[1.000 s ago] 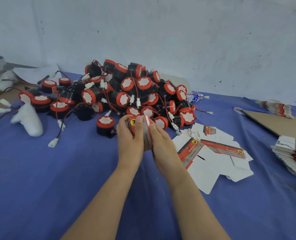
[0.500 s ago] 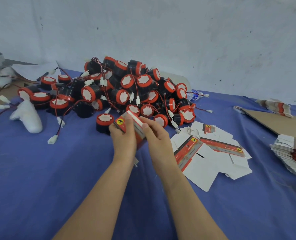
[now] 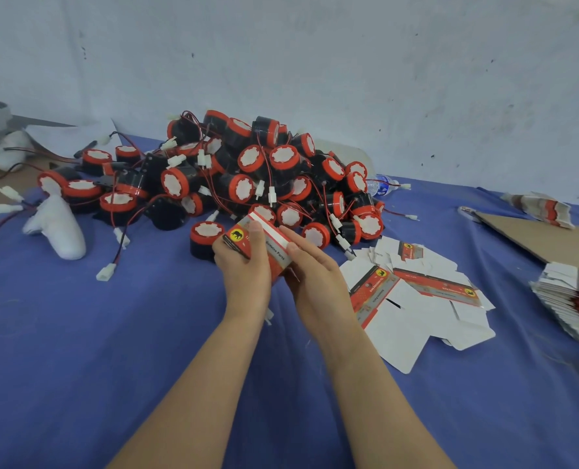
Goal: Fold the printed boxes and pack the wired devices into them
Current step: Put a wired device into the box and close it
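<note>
I hold a small red printed box (image 3: 270, 247) with a yellow emblem, in front of a big pile of black and red wired devices (image 3: 247, 174). My left hand (image 3: 245, 269) grips the box from the left, thumb on its top face. My right hand (image 3: 315, 272) lies along its right side with the fingers stretched out against the box's white edge. One device (image 3: 204, 239) stands alone just left of my left hand. Flat unfolded printed boxes (image 3: 413, 296) lie on the blue cloth right of my right hand.
A stack of flat boxes (image 3: 572, 306) sits at the right edge, with a brown cardboard sheet (image 3: 545, 238) behind it. A white foam piece (image 3: 57, 228) and loose white connectors lie at the left. A plastic bottle (image 3: 381, 186) lies behind the pile.
The box went from flattened between my palms to a squared-up shape tilted toward my left hand. Both hands drifted slightly left and down.
</note>
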The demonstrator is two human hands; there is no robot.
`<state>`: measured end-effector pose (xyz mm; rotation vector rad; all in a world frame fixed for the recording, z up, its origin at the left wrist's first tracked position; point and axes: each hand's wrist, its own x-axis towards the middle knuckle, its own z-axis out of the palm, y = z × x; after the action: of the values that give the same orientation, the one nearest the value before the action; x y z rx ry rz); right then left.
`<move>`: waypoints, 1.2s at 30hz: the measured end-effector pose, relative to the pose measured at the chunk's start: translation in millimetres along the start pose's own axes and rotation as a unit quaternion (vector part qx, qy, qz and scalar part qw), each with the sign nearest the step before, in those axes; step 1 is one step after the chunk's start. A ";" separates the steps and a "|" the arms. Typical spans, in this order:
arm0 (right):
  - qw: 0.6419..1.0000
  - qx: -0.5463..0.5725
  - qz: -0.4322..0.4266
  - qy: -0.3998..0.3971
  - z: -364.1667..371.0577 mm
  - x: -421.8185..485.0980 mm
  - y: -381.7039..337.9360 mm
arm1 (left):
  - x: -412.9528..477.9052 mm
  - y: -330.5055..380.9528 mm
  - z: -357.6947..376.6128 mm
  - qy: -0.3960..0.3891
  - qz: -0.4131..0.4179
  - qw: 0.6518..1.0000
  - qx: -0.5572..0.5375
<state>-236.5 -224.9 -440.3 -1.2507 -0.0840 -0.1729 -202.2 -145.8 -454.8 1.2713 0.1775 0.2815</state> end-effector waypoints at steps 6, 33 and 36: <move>0.977 -0.192 -0.067 -0.071 14.8 -5.1 7.3 | 4.1 5.3 -6.5 0.070 0.003 0.997 -0.017; 0.993 -0.113 0.011 0.028 -9.2 2.6 3.5 | -6.5 6.3 -0.9 -0.136 -0.030 0.990 -0.039; 0.995 -0.093 0.021 -0.005 -16.2 3.7 3.4 | -4.9 10.1 -3.4 -0.106 -0.020 0.993 -0.045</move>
<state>-232.8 -239.5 -447.9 -1.4372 -0.0511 -0.1394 -209.0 -141.5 -446.2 1.1974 0.0085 0.1186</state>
